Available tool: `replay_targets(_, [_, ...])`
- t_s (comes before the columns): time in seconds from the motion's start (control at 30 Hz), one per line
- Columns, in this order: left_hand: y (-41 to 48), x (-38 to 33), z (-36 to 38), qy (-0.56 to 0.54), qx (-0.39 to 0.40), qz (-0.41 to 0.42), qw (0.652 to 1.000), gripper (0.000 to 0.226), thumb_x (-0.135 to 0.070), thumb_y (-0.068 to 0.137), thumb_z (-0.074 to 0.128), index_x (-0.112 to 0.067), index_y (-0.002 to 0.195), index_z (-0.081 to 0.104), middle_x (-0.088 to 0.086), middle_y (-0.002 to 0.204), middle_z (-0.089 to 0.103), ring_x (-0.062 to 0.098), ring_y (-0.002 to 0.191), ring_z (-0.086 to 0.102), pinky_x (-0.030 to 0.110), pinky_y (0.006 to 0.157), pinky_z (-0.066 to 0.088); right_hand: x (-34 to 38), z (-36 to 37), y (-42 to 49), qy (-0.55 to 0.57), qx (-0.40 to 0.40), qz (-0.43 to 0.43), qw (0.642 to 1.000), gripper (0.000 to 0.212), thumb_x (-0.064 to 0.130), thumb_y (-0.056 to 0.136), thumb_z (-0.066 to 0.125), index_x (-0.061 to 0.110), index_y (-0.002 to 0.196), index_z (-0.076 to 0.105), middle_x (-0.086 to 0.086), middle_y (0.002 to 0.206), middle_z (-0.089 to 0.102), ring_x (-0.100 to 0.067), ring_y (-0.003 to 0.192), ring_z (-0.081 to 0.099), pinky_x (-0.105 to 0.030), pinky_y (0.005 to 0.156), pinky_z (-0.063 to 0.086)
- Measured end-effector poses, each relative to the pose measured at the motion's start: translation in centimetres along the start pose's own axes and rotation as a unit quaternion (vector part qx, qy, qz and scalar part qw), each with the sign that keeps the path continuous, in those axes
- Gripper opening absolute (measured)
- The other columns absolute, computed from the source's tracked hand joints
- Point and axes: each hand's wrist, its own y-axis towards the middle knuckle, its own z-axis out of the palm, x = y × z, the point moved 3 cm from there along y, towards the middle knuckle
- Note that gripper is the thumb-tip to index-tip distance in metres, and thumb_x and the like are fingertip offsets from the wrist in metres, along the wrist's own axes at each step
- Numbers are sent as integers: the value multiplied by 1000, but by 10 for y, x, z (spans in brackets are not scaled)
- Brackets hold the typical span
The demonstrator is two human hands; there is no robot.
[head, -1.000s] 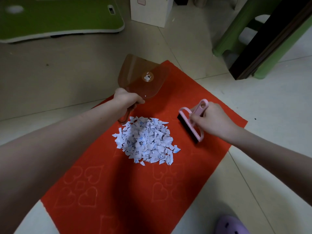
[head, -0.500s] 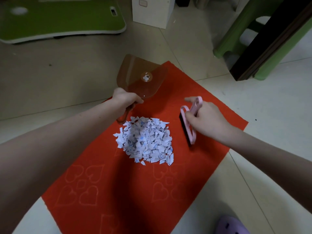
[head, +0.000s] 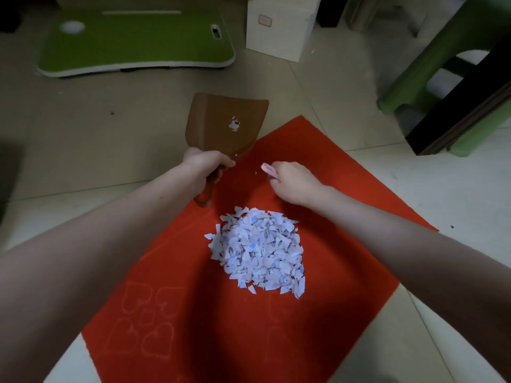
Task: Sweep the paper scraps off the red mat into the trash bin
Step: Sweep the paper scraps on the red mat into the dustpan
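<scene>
Currently the paper scraps [head: 257, 252] sit in one roundish heap mid red mat [head: 345, 272], small jagged white-blue bits, heap slightly longer toward the near right. The mat lies as a diamond on the tile floor, one corner pointing away, matte felt-like surface, faint heart outlines near left. Left hand [head: 207, 164] is wrapped round the handle of the dustpan [head: 229, 123]: translucent brown plastic, flat trapezoid blade with a small sticker. Its long axis runs from the handle end just beyond the heap, up and away, wide edge farthest out over the mat's far-left edge. Right hand [head: 293, 181] is curled round the pink brush [head: 267, 169], just beyond the heap; only a handle tip shows, pointing up-left, bristles probably under the hand.
</scene>
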Motion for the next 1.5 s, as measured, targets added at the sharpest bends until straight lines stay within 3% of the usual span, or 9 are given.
replay_targets(0.13, [7,-2,-9,-15,-4,3,1000,27,-3,74,74,-10,65,50,-2,35,45,6,23,35,12,30,32,5,7,45,-73,10,20,997,12,22,84,57,10,85,53,-9,85,61,-31,83,63,-29,60,38])
replay_targets(0.3, [22,8,-17,-19,4,0,1000,26,-1,75,73,-10,66,50,3,51,44,5,24,34,11,30,29,2,14,94,-82,32,41,995,3,12,84,61,9,85,60,-13,95,66,-33,94,65,-27,63,39])
replay_targets(0.43, [39,16,-23,-29,-1,-14,999,26,-2,74,73,-10,63,51,-3,36,43,6,24,34,11,32,29,-3,21,112,-75,73,58,993,16,24,84,65,16,97,62,-10,106,65,-32,104,62,-28,79,45])
replay_targets(0.53, [48,22,-24,-34,2,-16,999,25,0,73,74,-10,65,52,-2,39,46,6,26,36,13,33,30,-10,33,117,-104,85,24,991,30,27,83,70,8,106,67,-8,110,67,-26,107,61,-24,73,37])
replay_targets(0.73, [62,28,-23,-42,-9,-9,999,24,2,71,75,-9,68,54,2,52,49,6,30,38,16,36,33,-16,41,118,-153,44,-54,986,21,30,83,68,10,80,62,-9,82,65,-30,80,62,-31,60,40])
replay_targets(0.93, [68,32,-19,-42,1,-13,999,23,2,73,73,-9,68,54,2,56,51,5,32,40,16,37,34,-10,42,118,-204,62,-112,971,34,25,85,60,20,59,38,5,57,39,-27,65,54,-35,60,48])
replay_targets(1.17, [73,31,-23,-42,-17,-19,999,22,-1,74,73,-10,68,54,-1,48,53,5,32,41,14,35,35,-5,39,116,-285,87,-159,941,10,21,89,53,12,87,57,-9,91,65,-31,86,62,-25,47,19])
replay_targets(1.37, [72,34,-22,-58,-23,-9,998,24,3,71,74,-9,67,54,5,59,52,5,30,39,15,35,33,-16,45,124,-174,143,-84,971,19,23,95,48,6,96,57,-12,101,64,-31,94,61,-30,64,36])
replay_targets(1.5, [69,37,-23,-59,-18,-5,998,24,4,70,75,-9,71,55,6,60,54,7,32,40,17,36,34,-30,37,126,-76,157,-15,985,28,22,97,47,18,69,43,3,74,47,-22,86,51,-27,56,30])
